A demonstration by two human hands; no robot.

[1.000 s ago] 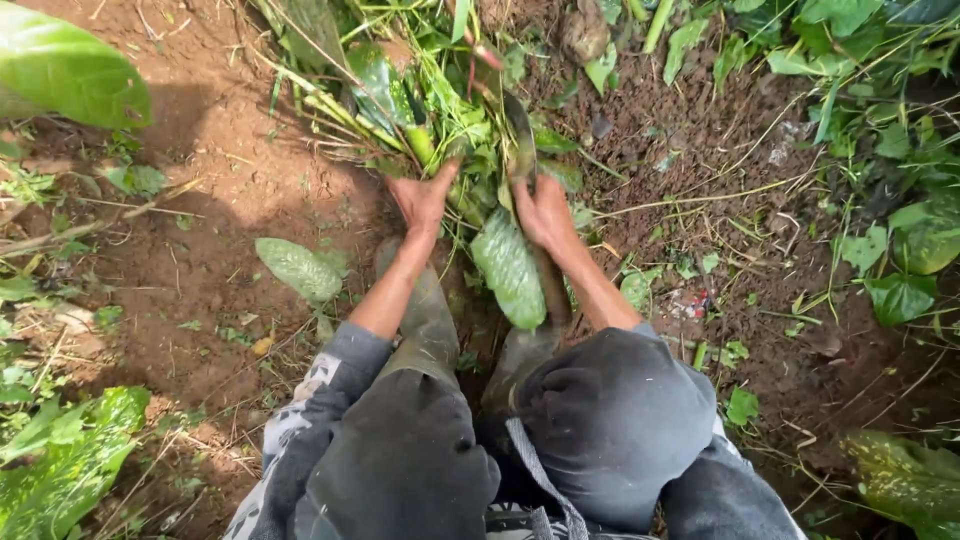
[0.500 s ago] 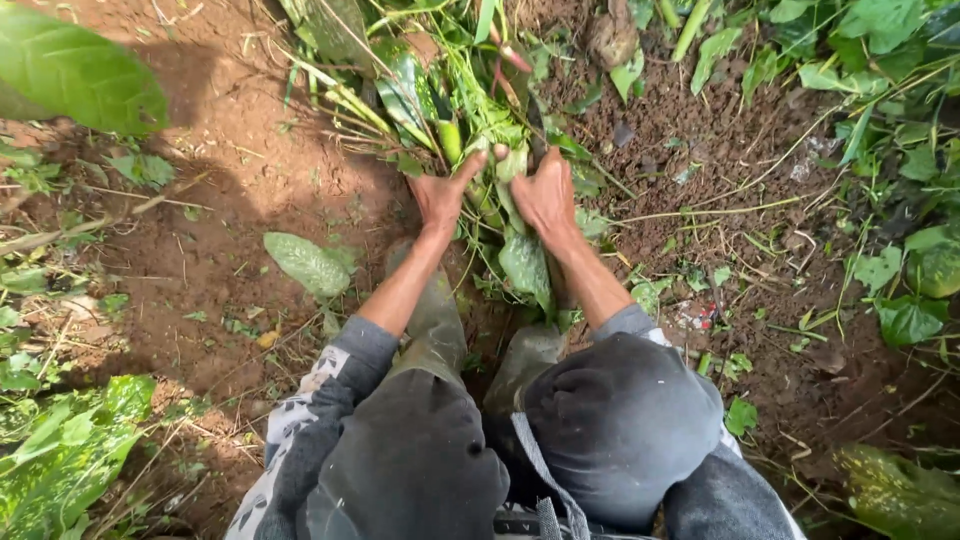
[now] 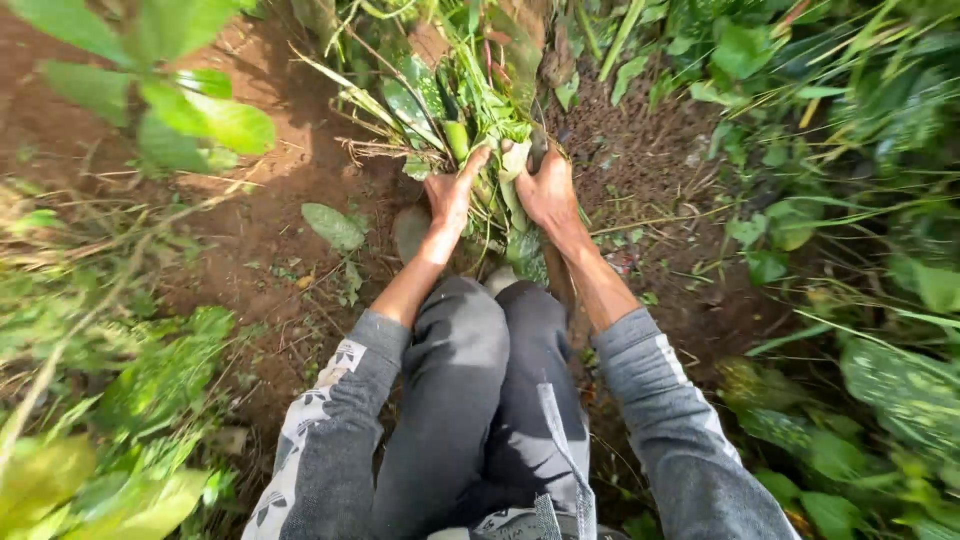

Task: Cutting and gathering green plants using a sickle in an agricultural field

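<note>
Both hands moved up the plant; left hand and right hand now grip its stems near the soil. Plant looks rooted, not yet out.

Sunlit reddish soil, surrounding greenery

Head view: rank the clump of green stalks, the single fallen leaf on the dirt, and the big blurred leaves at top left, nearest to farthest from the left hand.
1. Clump of green stalks: straight ahead, the left hand touches its base.
2. Single fallen leaf: lying on bare soil to the hand's left.
3. Big blurred leaves: far off at the upper left.
</note>
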